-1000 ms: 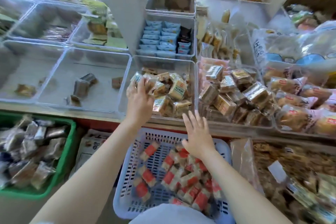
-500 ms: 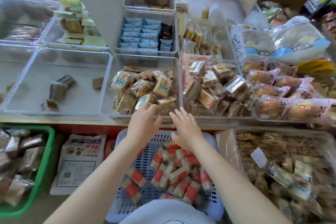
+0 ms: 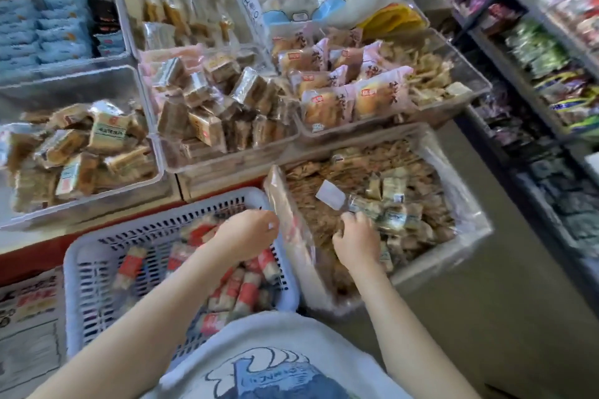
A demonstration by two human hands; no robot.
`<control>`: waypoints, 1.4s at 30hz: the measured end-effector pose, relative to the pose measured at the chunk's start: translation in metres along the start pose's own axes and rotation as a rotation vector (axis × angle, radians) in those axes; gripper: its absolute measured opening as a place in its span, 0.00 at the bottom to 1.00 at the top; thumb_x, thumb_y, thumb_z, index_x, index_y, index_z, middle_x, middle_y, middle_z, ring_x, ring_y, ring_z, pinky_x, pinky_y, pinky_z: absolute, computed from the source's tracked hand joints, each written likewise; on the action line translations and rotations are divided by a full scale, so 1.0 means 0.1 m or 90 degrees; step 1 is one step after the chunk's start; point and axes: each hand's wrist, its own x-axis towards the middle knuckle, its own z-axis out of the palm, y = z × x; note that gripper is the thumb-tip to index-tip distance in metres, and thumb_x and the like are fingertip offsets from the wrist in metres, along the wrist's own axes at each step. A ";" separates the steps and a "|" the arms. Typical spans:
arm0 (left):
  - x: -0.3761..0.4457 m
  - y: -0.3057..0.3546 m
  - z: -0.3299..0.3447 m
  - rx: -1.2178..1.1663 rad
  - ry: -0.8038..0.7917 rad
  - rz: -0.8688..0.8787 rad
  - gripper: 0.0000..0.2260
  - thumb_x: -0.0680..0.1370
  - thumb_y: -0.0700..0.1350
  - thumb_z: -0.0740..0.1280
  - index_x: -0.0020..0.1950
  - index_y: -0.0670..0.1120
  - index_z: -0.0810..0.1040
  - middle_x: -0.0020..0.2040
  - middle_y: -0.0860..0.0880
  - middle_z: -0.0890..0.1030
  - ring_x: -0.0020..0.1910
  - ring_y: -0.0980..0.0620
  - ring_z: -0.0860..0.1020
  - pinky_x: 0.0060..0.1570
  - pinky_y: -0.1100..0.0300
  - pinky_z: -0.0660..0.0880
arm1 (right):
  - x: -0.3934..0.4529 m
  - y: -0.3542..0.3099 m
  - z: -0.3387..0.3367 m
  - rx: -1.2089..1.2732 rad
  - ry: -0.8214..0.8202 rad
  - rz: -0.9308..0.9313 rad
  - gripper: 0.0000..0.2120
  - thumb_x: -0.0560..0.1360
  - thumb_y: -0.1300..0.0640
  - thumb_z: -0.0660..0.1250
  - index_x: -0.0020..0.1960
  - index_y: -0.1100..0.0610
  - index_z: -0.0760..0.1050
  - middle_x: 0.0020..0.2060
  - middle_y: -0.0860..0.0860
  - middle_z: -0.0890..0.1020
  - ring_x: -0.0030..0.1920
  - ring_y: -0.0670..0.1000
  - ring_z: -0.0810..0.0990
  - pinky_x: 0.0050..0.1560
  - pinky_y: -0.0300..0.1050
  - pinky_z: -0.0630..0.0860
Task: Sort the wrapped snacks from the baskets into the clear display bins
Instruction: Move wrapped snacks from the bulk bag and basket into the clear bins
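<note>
1. I saw the left hand (image 3: 248, 235) over the white slotted basket (image 3: 81, 256) of red-and-white wrapped snacks (image 3: 131, 264), fingers bent (I could not tell if it held one).
2. The right hand (image 3: 356, 241) reached into the plastic-lined box (image 3: 466, 230) of brown snack packs (image 3: 393, 215); its grip was too blurry to tell.
3. Clear display bins (image 3: 152, 126) of wrapped cakes sat just behind.

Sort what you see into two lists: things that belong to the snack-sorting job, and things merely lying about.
Job: white basket, red-wrapped snacks, lined box of brown snacks, clear bins, left hand, right hand.
Lying about: shelf goods, printed sheet.
</note>
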 end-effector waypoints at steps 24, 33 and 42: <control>0.28 0.64 -0.01 0.013 0.222 0.073 0.40 0.73 0.54 0.73 0.80 0.53 0.55 0.75 0.51 0.64 0.74 0.48 0.61 0.70 0.50 0.63 | 0.35 0.25 -0.52 0.459 -0.124 -0.125 0.21 0.70 0.50 0.73 0.59 0.45 0.68 0.55 0.48 0.73 0.51 0.48 0.77 0.51 0.50 0.77; -0.24 -0.23 -0.34 -0.164 0.222 -0.166 0.24 0.73 0.55 0.71 0.66 0.51 0.69 0.53 0.52 0.79 0.49 0.50 0.78 0.47 0.53 0.76 | 0.23 -1.27 -0.73 0.433 -0.350 -0.300 0.28 0.74 0.45 0.68 0.71 0.39 0.62 0.55 0.47 0.75 0.55 0.49 0.76 0.56 0.46 0.74; -1.04 -1.37 -0.56 -0.423 0.378 -0.364 0.19 0.81 0.61 0.61 0.65 0.51 0.66 0.48 0.52 0.79 0.42 0.52 0.77 0.41 0.53 0.74 | 0.17 -2.60 -0.27 0.175 -0.100 -0.533 0.28 0.79 0.53 0.64 0.77 0.53 0.61 0.75 0.52 0.64 0.77 0.52 0.58 0.77 0.55 0.56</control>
